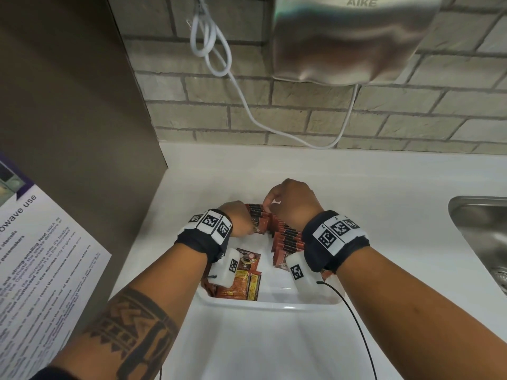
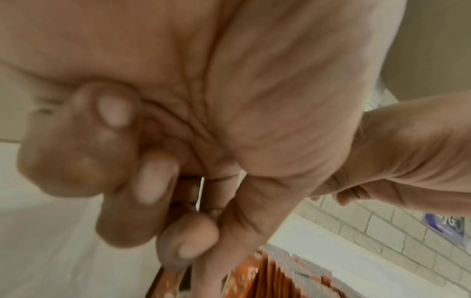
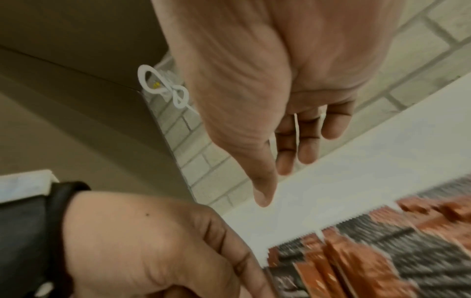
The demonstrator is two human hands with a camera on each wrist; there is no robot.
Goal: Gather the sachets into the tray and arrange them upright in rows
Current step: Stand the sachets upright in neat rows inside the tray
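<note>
Both hands at tray's [image 1: 274,302] far end | left hand [image 1: 238,220] pinches upright sachets [image 1: 288,237] | right hand [image 1: 290,204] — fingers loose, empty | loose sachets [image 1: 244,281] flat near end — stand next

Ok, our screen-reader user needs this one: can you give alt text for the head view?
Two hands work in a white plastic tray on a white counter: the left hand holds upright red-brown sachets, the right hand fingers the row's far end. More sachets lie flat at the tray's near left.

Grey brick wall [image 1: 301,116], white counter [image 1: 384,187], steel sink [image 1: 482,229].
</note>
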